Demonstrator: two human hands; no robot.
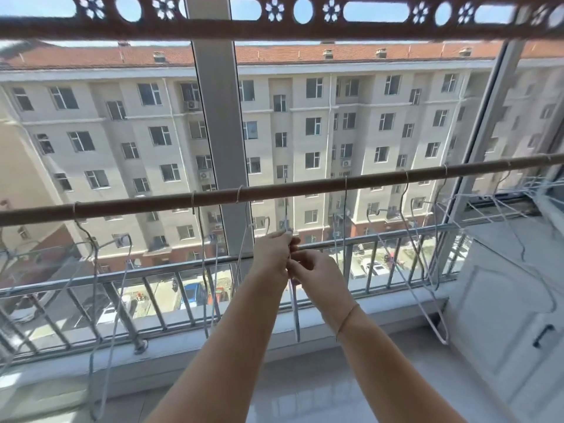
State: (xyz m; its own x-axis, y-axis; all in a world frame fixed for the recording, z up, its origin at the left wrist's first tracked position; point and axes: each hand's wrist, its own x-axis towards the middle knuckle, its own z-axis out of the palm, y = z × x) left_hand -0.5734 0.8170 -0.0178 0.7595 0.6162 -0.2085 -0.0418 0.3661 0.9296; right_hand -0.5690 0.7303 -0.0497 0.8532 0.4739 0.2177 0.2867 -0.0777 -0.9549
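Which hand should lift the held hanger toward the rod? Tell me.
The left hand, probably: its fingers pinch the hanger at its top, nearest the rod; the right hand grips lower down.

One rod (152, 201), two hands (272, 254), at least seven wire hangers (294, 312).
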